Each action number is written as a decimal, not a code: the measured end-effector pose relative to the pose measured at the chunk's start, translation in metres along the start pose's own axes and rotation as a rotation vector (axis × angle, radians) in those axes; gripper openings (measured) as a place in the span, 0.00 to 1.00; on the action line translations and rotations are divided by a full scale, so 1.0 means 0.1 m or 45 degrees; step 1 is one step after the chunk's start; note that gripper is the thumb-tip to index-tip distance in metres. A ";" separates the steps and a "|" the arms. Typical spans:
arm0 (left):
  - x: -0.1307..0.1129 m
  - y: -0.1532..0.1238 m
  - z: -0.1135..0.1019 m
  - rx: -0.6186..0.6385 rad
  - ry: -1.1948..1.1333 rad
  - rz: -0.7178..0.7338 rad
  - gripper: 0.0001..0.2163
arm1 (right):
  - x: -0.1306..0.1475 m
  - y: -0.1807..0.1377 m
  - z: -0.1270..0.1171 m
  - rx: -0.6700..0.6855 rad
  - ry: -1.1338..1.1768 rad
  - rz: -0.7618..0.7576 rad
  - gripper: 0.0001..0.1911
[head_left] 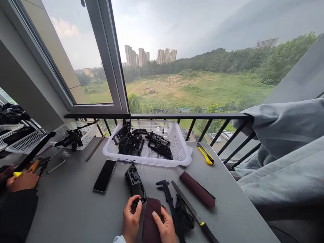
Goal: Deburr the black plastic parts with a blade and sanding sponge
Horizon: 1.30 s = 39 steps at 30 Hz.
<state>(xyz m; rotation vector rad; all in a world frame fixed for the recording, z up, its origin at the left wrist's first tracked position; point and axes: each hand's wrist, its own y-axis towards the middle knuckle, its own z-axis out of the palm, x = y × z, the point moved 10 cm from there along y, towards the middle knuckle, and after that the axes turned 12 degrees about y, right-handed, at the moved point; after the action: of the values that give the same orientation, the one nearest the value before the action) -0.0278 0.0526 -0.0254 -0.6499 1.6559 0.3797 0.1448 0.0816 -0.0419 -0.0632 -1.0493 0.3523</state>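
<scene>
My left hand (132, 217) pinches the near end of a black moulded plastic part (134, 178), which is tilted up off the grey table with its recessed, holed side showing. In my right hand (165, 225) is a dark red-brown sheet of sandpaper (151, 219), thumb on top and fingers behind it. The sheet is close beside the part's lower end; whether they touch I cannot tell. Just right of my right hand lie a black caliper (168, 195), a crumpled black piece (184, 214) and a flat file (184, 198) with a black and yellow handle.
A white basket (182, 158) at the back holds several black plastic parts (159, 145). A phone (104, 176) lies left, a rolled sandpaper (197, 189) and yellow utility knife (205, 154) right. At far left another person's hand (24, 180) holds tools near more baskets. A railing (192, 116) borders the table.
</scene>
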 end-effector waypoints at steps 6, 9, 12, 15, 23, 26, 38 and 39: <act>-0.02 -0.02 0.10 0.141 -0.224 -0.086 0.20 | 0.15 -0.03 0.07 -0.081 -0.026 0.006 0.29; 0.00 -0.01 0.13 0.184 -0.285 -0.116 0.19 | 0.25 0.00 0.14 -0.092 -0.077 -0.057 0.28; 0.02 0.01 0.11 0.186 -0.302 -0.115 0.20 | 0.34 0.03 0.21 -0.094 -0.111 -0.103 0.27; -0.01 0.01 0.12 0.217 -0.310 -0.112 0.20 | 0.41 0.03 0.25 -0.089 -0.124 -0.113 0.27; -0.40 -0.03 0.18 0.261 -0.351 -0.038 0.21 | 0.77 -0.08 0.25 -0.087 -0.183 -0.123 0.24; -0.57 -0.07 0.20 0.312 -0.377 0.012 0.19 | 0.88 -0.12 0.31 -0.054 -0.219 -0.104 0.22; -0.80 -0.30 0.18 0.343 -0.333 0.069 0.20 | 1.16 -0.35 0.57 -0.021 -0.511 -0.269 0.15; -0.81 -0.31 0.18 0.336 -0.332 0.074 0.20 | 1.17 -0.37 0.58 -0.019 -0.527 -0.287 0.15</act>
<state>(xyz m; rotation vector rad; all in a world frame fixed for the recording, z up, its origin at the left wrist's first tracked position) 0.0120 0.0548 0.0536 -0.3405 1.4452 0.2685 0.1564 0.0771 0.0931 0.1193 -1.4531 0.1536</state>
